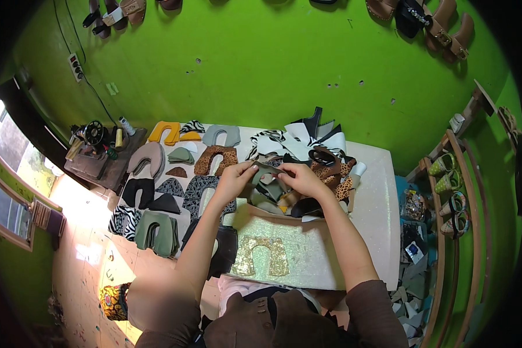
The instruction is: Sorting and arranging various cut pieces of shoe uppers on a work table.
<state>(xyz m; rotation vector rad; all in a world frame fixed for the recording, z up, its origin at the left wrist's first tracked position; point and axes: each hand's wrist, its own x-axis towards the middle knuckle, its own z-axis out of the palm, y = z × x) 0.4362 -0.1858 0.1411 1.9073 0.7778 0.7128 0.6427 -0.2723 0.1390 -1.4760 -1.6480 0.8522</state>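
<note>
Left hand (236, 181) and right hand (301, 178) pinch opposite ends of a green piece (267, 170) over the box (267, 214); gold U-piece (245, 258) lies nearer the body on table (374, 232).

Single view, from the person's head, left one of two cameras. Looks forward and steeply down on the table (376, 223), from its near side. Sits upright, unmirrored. Centres roughly on left hand (238, 180) and right hand (303, 178), at middling range. Catches forearms (198, 255) from the lower edge, with brown shirt (267, 322) nearest the lens along the bottom. Takes in green wall (261, 69) across the top, farther off. Sweeps wide: window (10, 210) at far left, wooden rack (474, 196) at far right. Bends straight edges toward the rim; fades to black at the corners.
</note>
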